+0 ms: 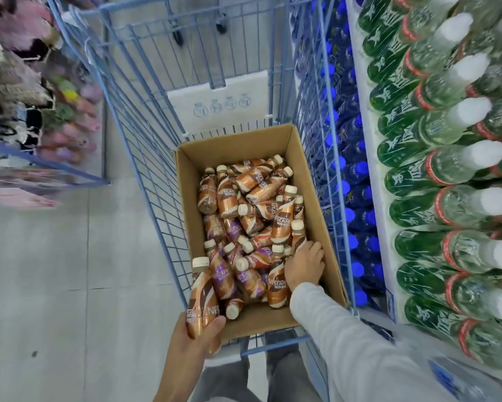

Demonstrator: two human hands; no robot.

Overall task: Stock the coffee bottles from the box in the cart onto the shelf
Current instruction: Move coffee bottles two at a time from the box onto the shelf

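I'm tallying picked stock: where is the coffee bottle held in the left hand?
Head view, lower left: the left hand grips the coffee bottle, cap up, at the near-left corner of the cardboard box.

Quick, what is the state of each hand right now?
Left hand: holding one coffee bottle.
Right hand: in the box, among the loose bottles; whether it grips one cannot be told.

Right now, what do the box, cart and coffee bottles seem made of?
Box: brown corrugated cardboard, matte, raw-cut rim. Cart: metal wire, blue-coated, judging by its thin welded grid. Coffee bottles: probably plastic under glossy printed sleeves, cream caps.
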